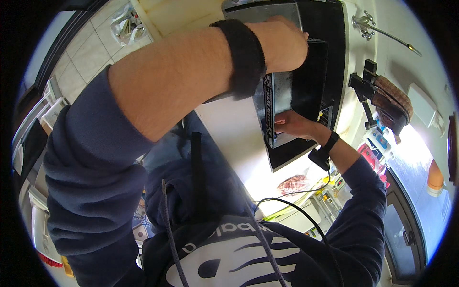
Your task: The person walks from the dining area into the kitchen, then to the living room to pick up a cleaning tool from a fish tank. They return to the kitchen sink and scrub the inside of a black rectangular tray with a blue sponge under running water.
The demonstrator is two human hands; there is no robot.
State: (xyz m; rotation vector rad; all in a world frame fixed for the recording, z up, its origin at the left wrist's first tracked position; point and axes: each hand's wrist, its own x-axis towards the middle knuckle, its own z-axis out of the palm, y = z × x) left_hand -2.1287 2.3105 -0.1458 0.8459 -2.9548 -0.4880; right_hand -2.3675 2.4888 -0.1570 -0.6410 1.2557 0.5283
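In front of me, a black-edged opening with grey metal inside, perhaps a sink basin (285,91), is set into the pale counter (229,132). A narrow black strip (269,104) with white lettering and patterns runs along its near side. My left hand (287,46) reaches over the far part, below a wide black wristband; its fingers are mostly hidden behind the wrist. My right hand (296,124) is at the near end, fingers bent inward beside the strip. Something blue shows below those fingertips, but I cannot tell whether it is held.
A metal wall tap (365,25) juts out beyond the basin. Near it are a black bracket with brown padding (385,97), a white bottle (380,141) and a plastic-wrapped pack, apparently meat (292,184). A black cable (304,211) runs from my right wristband. A plastic bag (127,27) lies on the tiled floor.
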